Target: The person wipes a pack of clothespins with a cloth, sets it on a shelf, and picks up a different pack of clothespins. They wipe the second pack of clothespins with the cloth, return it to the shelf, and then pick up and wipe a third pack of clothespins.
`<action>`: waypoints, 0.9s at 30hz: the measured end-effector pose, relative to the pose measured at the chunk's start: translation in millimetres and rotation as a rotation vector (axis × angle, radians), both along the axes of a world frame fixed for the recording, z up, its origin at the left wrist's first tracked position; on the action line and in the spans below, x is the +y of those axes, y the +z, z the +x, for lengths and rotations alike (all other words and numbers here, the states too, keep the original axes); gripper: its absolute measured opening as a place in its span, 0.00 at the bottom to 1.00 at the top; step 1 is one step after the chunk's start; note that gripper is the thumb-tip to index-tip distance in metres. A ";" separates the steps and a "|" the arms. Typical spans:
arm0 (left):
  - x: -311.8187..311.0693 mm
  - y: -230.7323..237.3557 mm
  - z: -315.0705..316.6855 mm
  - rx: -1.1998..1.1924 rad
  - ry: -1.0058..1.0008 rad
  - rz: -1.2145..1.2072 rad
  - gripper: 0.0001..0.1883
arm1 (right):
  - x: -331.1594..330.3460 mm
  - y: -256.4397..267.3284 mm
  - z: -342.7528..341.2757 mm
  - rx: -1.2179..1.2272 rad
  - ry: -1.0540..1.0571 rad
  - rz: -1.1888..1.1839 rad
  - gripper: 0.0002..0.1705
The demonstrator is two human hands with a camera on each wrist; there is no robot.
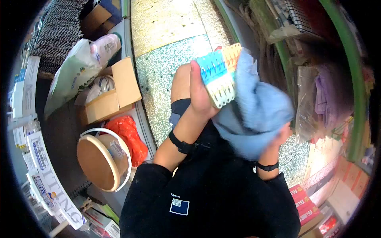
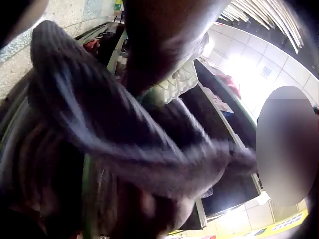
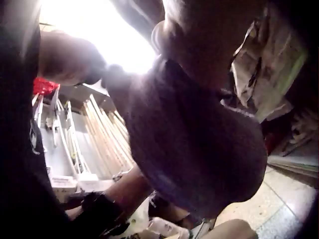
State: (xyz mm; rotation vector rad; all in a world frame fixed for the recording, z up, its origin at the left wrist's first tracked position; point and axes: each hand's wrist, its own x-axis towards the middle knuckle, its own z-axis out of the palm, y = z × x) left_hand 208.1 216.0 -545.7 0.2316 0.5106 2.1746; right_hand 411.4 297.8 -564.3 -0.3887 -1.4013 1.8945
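In the head view the left hand (image 1: 201, 93) grips a stack of carded items, blue (image 1: 210, 65), orange (image 1: 231, 53) and pale green (image 1: 220, 93), with the thumb up along its left edge. A blue-grey cloth (image 1: 254, 119) hangs against the stack's right side and is blurred. The right hand (image 1: 282, 135) holds the cloth's lower right part, its fingers mostly hidden by the fabric. The cloth (image 2: 124, 134) crosses the left wrist view in front of the pale cards (image 2: 177, 87). Dark folds of the cloth (image 3: 194, 139) fill the middle of the right wrist view.
A beige bucket (image 1: 97, 162) with a white handle, a red plastic bag (image 1: 129, 139) and an open cardboard box (image 1: 127, 85) stand at the left. Green-edged shelving (image 1: 351, 99) with wrapped goods (image 1: 307, 95) lines the right. Speckled floor (image 1: 158, 79) lies ahead.
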 end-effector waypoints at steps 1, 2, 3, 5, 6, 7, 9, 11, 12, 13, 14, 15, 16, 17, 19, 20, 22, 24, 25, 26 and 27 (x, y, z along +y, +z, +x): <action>0.1 -1.2 -4.0 -0.113 -0.042 0.091 0.44 | 2.8 -2.5 2.4 -0.152 -0.089 -0.544 0.39; -0.8 0.1 -6.1 -0.096 -0.049 0.088 0.45 | 9.7 -10.7 5.1 -0.153 -0.076 -0.557 0.39; -2.0 -0.9 -6.5 -0.095 -0.042 0.071 0.45 | 18.9 -25.4 8.5 -0.307 -0.188 -0.210 0.37; -0.7 -3.6 -4.9 -0.055 -0.068 0.047 0.45 | 37.3 -55.2 11.5 -0.594 -0.412 0.505 0.33; 0.1 -2.7 -1.8 -0.044 -0.103 0.074 0.44 | 43.4 -65.3 12.8 -0.733 -0.521 0.873 0.31; 0.4 -4.4 1.7 -0.052 -0.121 0.069 0.44 | 29.2 -19.9 -21.5 -0.707 -0.507 0.832 0.26; 1.1 -9.7 6.6 0.220 -0.239 0.042 0.47 | 1.2 70.3 -90.5 -0.652 -0.482 0.749 0.19; 0.4 -20.2 10.4 0.036 -0.356 0.078 0.49 | 38.9 -34.2 -58.5 -1.011 -0.341 0.983 0.25; 1.1 -23.8 12.7 0.162 -0.347 -0.019 0.50 | 26.2 6.6 -65.3 -1.135 -0.276 1.216 0.24; 1.2 -25.5 15.2 0.288 -0.339 -0.113 0.51 | 24.9 -8.5 -68.6 -1.157 -0.292 1.205 0.24; 0.1 -17.6 16.0 0.170 -0.397 -0.124 0.54 | 26.5 -37.5 -72.8 -0.641 -0.173 0.395 0.23; -0.4 -19.8 15.0 0.163 -0.414 -0.124 0.54 | 26.3 -53.7 -73.6 -0.073 -0.051 -0.380 0.22; -0.5 -22.9 13.9 0.239 -0.436 -0.174 0.56 | 24.9 -47.2 -70.2 -0.207 -0.143 -0.342 0.18; -1.1 -25.2 13.2 0.318 -0.458 -0.223 0.58 | 23.1 -35.2 -70.7 -0.210 -0.162 -0.349 0.18; -1.3 -25.5 14.8 0.399 -0.482 -0.266 0.60 | 20.7 -14.6 -73.3 -0.196 -0.174 -0.565 0.15; -1.0 -24.9 16.7 0.445 -0.473 -0.297 0.60 | 23.0 -20.7 -72.0 -0.257 -0.170 -0.470 0.14; 0.1 -24.7 17.7 0.496 -0.471 -0.327 0.61 | 22.7 -15.8 -69.6 -0.299 -0.161 -0.410 0.14; 0.0 -24.4 16.9 0.411 -0.488 -0.377 0.58 | 19.7 -7.1 -71.7 -0.263 -0.148 -0.414 0.14; 0.3 -24.6 16.9 0.368 -0.495 -0.402 0.56 | 20.4 -7.6 -71.0 -0.261 -0.152 -0.416 0.14; 0.9 -24.7 17.5 0.370 -0.499 -0.404 0.56 | 21.4 -8.3 -70.4 -0.310 -0.148 -0.397 0.13; 0.7 -24.8 18.1 0.381 -0.465 -0.355 0.55 | 21.3 -9.1 -69.5 -0.358 -0.143 -0.380 0.13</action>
